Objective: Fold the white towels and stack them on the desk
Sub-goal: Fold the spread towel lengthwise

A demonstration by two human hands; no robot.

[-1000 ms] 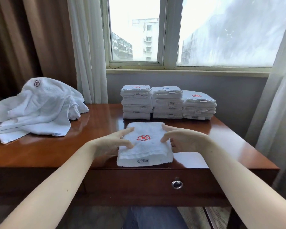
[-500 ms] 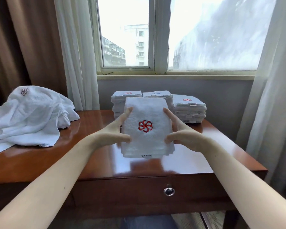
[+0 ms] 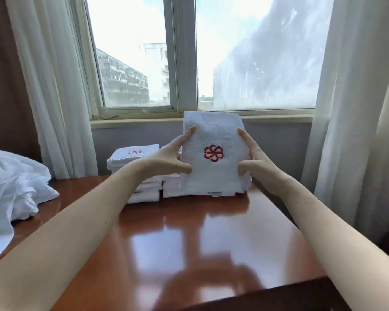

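Observation:
A folded white towel (image 3: 213,140) with a red flower emblem is held up in the air, tilted toward me, in front of the stacks of folded towels (image 3: 135,158) at the back of the desk (image 3: 211,243). My left hand (image 3: 173,158) grips its left edge, thumb in front and fingers behind. My right hand (image 3: 254,160) grips its right edge the same way. The towel hides the middle and right stacks almost entirely. Only the left stack shows in full.
A heap of unfolded white towels (image 3: 11,187) lies on the desk's left end. White curtains (image 3: 355,108) hang on both sides of the window (image 3: 182,52) behind the desk. The desk's right edge runs close beside my right forearm.
The folded towel was lying flat near the desk's front edge. Both hands lifted it and carried it up and back toward the stacks. The view also moved closer.

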